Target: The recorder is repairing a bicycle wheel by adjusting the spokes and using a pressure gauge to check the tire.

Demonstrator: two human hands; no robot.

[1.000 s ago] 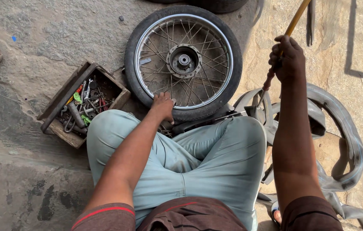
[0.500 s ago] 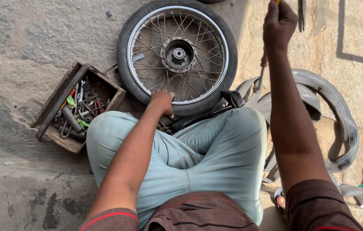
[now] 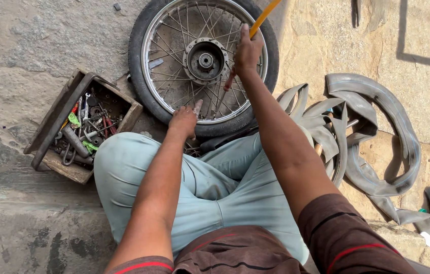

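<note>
Spoked wheel [image 3: 174,96] lies flat on the ground, far of my knees. Yellow rod [image 3: 264,18] slants from my right hand [image 3: 248,50], gripped around it, toward far right. My left hand [image 3: 184,121] presses loosely on the near tyre edge.

Matt black rubber tyre [image 3: 146,91] under my left fingers [image 3: 192,110], shiny metal spokes [image 3: 174,45], worn wooden box [image 3: 75,124], dull grey rubber tube [image 3: 377,132], rough stone ground [image 3: 27,40].
</note>
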